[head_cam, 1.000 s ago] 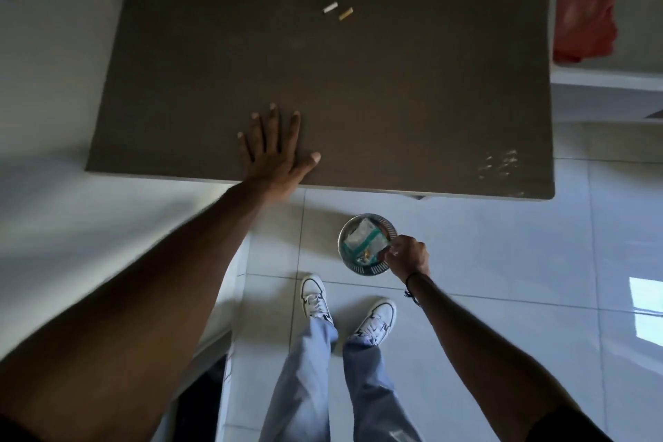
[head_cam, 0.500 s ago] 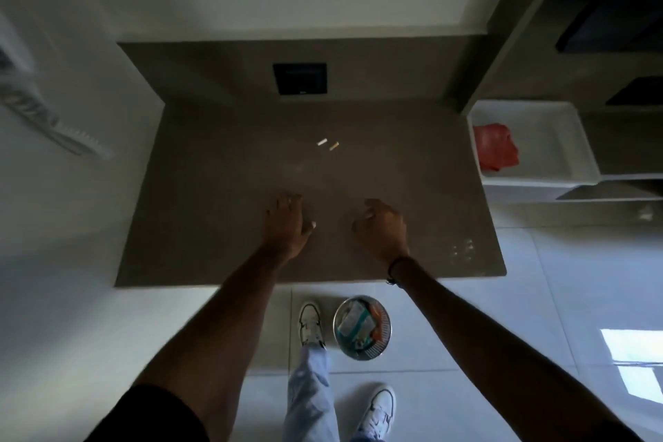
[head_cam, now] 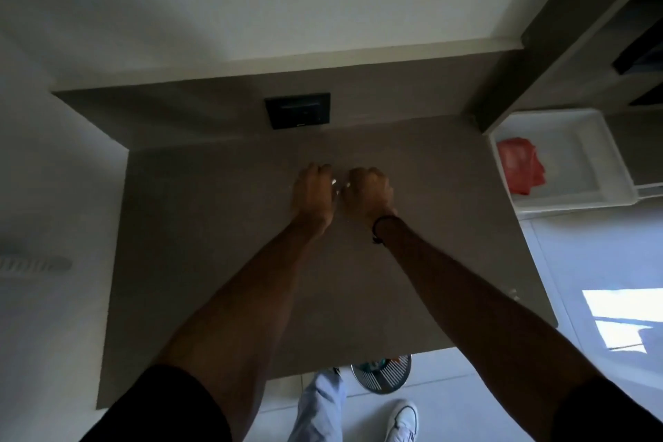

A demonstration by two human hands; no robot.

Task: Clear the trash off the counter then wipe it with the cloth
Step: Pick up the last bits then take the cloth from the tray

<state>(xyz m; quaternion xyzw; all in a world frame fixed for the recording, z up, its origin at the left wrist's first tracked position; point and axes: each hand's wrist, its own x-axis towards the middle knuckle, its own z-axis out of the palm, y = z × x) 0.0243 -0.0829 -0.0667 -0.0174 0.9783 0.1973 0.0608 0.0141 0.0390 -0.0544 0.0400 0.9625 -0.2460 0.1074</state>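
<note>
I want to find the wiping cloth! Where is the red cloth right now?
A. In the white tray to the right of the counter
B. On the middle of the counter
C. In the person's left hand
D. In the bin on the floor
A: the red cloth lies inside the white tray right of the counter, apart from both hands.

Single head-worn view, wide-angle. It looks steeply down and forward from above the bench (head_cam: pixel 215 226), with the back wall along the top of the frame. Both forearms enter from the bottom edge and reach away from the lens. The floor (head_cam: pixel 592 262) shows at right and below. Edges bend markedly. No second view is supplied.
</note>
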